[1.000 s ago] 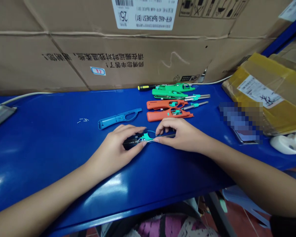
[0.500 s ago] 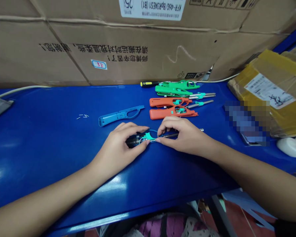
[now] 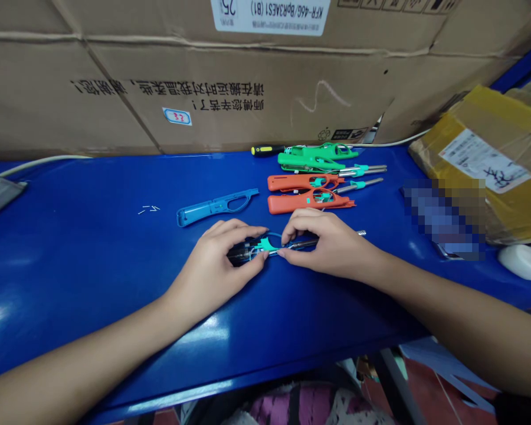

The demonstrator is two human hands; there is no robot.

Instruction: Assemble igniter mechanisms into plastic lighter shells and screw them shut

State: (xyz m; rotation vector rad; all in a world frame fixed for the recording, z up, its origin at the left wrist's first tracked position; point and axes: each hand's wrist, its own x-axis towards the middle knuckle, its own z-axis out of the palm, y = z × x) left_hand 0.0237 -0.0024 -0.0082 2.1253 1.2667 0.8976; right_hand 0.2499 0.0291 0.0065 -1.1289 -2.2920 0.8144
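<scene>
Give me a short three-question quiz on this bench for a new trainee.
1. True or false: the left hand and the right hand both hold the dark lighter.
2. What colour are the lighter bodies nearest the right hand? A green, B orange, C blue.
3. Which tool lies at the far edge of the blue bench, left of the green lighters?

Key: 1 true; 2 B; 3 a screwdriver with a black and yellow handle.
</scene>
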